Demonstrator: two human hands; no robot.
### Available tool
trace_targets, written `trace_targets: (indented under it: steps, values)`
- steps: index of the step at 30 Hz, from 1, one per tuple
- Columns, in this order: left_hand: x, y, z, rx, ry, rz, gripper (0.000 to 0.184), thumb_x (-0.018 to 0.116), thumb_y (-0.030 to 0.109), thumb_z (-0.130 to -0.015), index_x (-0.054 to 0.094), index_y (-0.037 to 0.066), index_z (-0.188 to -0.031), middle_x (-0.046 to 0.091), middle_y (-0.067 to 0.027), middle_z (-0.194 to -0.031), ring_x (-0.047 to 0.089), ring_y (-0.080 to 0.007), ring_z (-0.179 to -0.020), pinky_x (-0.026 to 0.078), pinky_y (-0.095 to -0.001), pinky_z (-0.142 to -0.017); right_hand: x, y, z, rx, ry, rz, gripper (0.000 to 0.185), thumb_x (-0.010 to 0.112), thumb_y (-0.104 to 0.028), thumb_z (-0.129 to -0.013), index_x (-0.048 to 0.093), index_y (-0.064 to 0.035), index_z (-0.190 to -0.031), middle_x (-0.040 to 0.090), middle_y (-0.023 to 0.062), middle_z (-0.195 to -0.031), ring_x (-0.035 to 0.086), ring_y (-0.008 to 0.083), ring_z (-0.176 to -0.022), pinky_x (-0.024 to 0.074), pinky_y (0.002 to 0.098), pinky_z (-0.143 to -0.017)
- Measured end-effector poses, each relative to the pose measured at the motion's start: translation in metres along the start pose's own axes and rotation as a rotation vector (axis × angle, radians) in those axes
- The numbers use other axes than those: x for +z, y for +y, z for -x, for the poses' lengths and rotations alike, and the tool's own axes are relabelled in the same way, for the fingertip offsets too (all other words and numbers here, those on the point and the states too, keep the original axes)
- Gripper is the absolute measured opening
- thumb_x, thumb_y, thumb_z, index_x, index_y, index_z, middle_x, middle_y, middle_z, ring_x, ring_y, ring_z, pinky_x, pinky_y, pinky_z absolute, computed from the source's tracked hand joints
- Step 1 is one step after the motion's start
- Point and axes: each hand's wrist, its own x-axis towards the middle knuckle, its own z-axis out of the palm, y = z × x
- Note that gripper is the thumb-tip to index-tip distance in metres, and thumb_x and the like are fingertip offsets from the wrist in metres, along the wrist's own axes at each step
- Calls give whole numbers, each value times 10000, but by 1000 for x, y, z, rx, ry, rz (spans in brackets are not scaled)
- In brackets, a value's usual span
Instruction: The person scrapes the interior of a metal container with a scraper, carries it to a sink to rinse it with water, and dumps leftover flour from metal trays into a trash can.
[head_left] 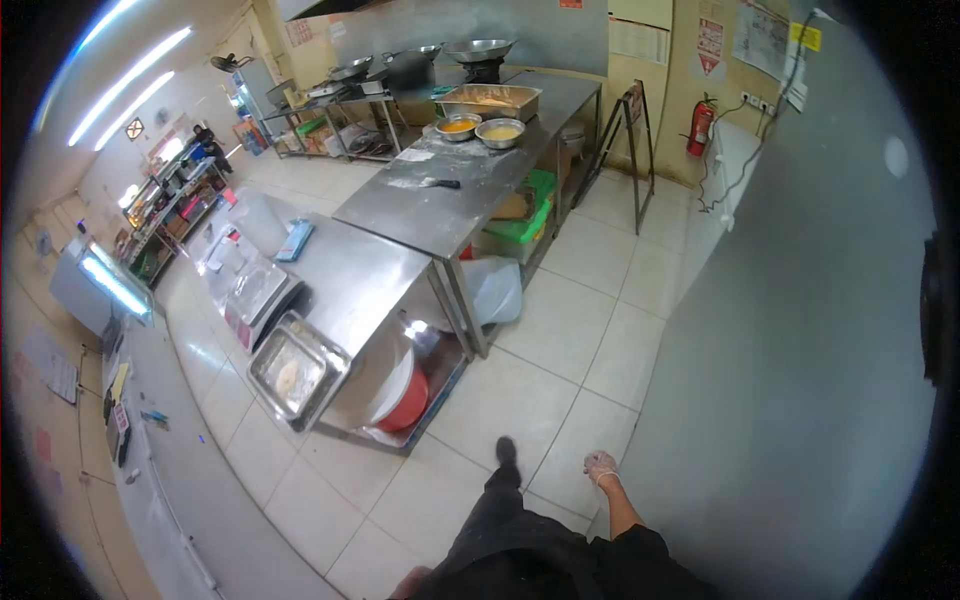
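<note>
My right hand (601,468), in a clear plastic glove, hangs over the tiled floor beside the large grey panel (780,380). Its fingers are curled in, and the inside of the grip is hidden. Of my left hand (411,583) only a small patch of skin shows at the bottom edge, next to my dark clothing; its fingers are out of sight. Neither hand visibly touches a table. Closest ahead is a steel table with a metal tray (299,368) holding a pale lump, and a weighing scale (262,290) behind it.
A second steel table (385,205) bears a dark-handled scraper (441,184), two bowls of yellow contents (499,133) and a deep pan (490,100). A red-and-white tub (405,395) sits on the lower shelf. A folding stand (634,150) and fire extinguisher (700,127) are by the wall.
</note>
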Motion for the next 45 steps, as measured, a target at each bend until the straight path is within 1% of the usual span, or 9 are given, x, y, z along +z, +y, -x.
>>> trace_targets:
  steps: [4,6,8,19,24,36,38,41,45]
  values:
    - [-67,99,-116,485,91,-687,271,470,239,-861,652,40,-889,658,-151,-871,621,-309,-826,483,-409,-749,-11,-25,-83,89,-233,71,241,536,-240,-792,657,-34,-768,638,113,-680,625,227,-636,493,363,-616]
    - [-110,167,-176,311,148,-348,287,434,230,-879,643,34,-897,656,-148,-855,623,-295,-831,483,-403,-758,-19,-20,-124,61,-361,160,244,560,-257,-790,658,-36,-751,640,121,-697,628,247,-656,494,378,-619]
    - [-146,215,-253,340,295,166,328,366,230,-911,622,25,-905,645,-136,-810,624,-257,-826,481,-383,-763,-32,18,-151,-686,-596,864,287,562,-288,-814,635,-10,-829,652,154,-845,615,307,-866,457,384,-809]
    - [-456,735,-459,704,784,115,324,589,227,-887,550,6,-1121,620,-77,-899,574,-168,-789,470,-290,-698,-117,51,-305,178,-164,390,179,569,-207,-841,690,-75,-830,662,104,-952,637,230,-862,500,383,-739]
    - [-528,819,-534,378,1126,184,463,623,288,-859,488,-36,-1162,563,-172,-1057,559,-259,-935,441,-364,-829,-135,33,-399,-21,-579,770,226,629,-298,-759,701,-139,-902,681,92,-927,652,269,-892,522,381,-738]
    - [-613,872,-643,-26,1284,401,734,715,388,-766,404,-95,-1224,517,-258,-1159,540,-338,-1030,444,-386,-861,-334,-102,-818,-76,-539,1102,361,589,-298,-835,603,-67,-1111,622,144,-1095,613,280,-963,484,400,-821]
    - [-625,875,-658,-77,1322,401,748,719,381,-764,392,-102,-1232,532,-256,-1136,550,-338,-1010,449,-383,-850,-367,-142,-881,474,-230,-128,322,548,-246,-875,596,1,-1076,626,172,-1033,631,247,-849,496,359,-740]
    - [-640,870,-682,-122,1385,443,758,741,303,-742,364,-121,-1244,583,-245,-1022,581,-336,-934,461,-381,-816,-376,-214,-944,354,135,-621,100,566,-140,-861,589,-45,-886,619,76,-798,608,177,-650,462,280,-520]
    - [-632,906,-683,-307,1454,442,720,716,213,-701,362,-114,-1236,598,-256,-992,585,-351,-934,460,-373,-818,-370,-276,-1015,351,-86,-344,153,536,-148,-884,541,-22,-970,604,72,-798,596,177,-616,459,278,-519]
